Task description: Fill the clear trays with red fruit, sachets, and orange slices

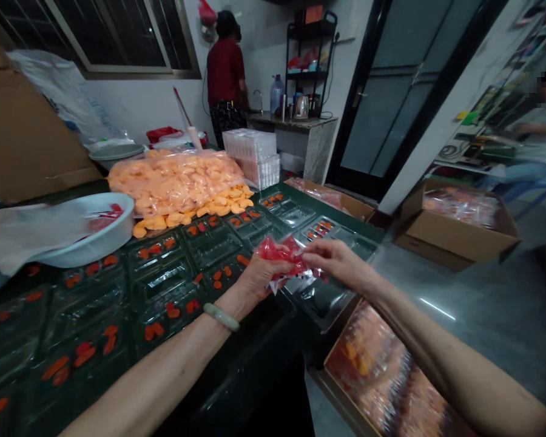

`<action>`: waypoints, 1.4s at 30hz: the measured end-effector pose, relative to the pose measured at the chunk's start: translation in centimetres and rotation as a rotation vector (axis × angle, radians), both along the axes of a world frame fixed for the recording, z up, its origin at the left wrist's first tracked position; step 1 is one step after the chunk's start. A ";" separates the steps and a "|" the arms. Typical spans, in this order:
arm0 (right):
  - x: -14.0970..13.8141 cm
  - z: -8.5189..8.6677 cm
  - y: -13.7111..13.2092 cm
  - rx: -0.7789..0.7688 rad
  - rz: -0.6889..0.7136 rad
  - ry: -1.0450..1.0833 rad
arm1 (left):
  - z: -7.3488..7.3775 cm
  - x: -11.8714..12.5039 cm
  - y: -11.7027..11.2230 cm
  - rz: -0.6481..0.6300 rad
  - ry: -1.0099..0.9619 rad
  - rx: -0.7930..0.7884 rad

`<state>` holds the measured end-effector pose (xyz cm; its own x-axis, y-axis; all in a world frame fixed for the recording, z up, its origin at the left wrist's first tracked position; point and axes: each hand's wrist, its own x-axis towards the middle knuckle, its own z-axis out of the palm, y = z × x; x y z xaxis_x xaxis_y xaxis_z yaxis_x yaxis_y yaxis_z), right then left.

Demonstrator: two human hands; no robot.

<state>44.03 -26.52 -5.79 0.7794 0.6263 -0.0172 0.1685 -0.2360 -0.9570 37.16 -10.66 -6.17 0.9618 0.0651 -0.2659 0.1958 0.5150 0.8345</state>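
Observation:
My left hand (257,276), with a pale green bangle above its wrist, is closed around a small clear plastic packet of red pieces (269,247). My right hand (335,260) pinches the packet's right side with thumb and fingertips. Both hands are over the right part of a dark green table. Beneath and around them lie rows of clear plastic trays (164,284). Many trays hold small orange-red pieces (155,331) in some of their compartments. The exact kind of the red pieces is too blurred to tell.
A big clear bag of orange pieces (177,179) lies at the back, beside stacked clear boxes (251,152). A pale blue basin (91,246) stands left. Cartons (455,233) of packets stand on the floor at right. One person (226,73) stands by the counter; another sits far right.

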 end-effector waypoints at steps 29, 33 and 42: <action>7.3 -0.5 -0.9 -0.345 -0.183 -0.223 | -1.8 2.2 -0.2 -0.052 -0.013 0.138; 3.3 0.8 1.5 -0.035 0.106 0.030 | -1.9 2.5 0.1 -0.128 -0.176 0.256; 11.8 -0.3 3.0 -0.054 -0.575 0.077 | -2.9 2.7 2.1 -0.088 0.070 0.027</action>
<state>55.80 -23.56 -6.11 0.9892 0.0996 -0.1079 -0.0710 -0.3182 -0.9454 39.90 -8.56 -9.11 0.9431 -0.0113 -0.3324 0.2982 0.4709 0.8302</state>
